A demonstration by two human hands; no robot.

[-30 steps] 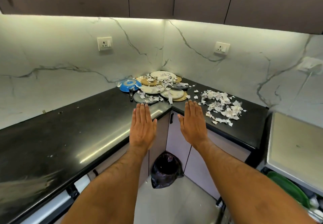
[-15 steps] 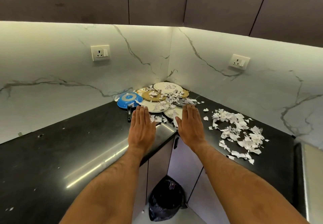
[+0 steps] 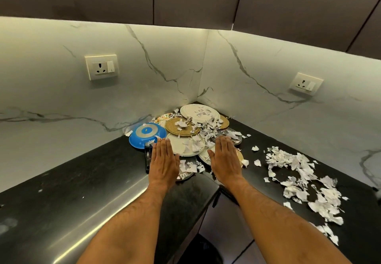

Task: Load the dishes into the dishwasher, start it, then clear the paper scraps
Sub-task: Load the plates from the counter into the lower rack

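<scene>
Task at its outset: dishes piled unloaded in the tabletop corner; paper scraps strewn over them; left hand and right hand flat, fingers straight, holding nothing.

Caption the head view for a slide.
Both open hands, left and right, reach over scrap-strewn plates in the black counter's corner.

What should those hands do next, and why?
Probably lower both and lift a top plate, tipping its scraps off. The left hand and right hand hover flat and empty over the plates, which lie littered with paper scraps.
</scene>
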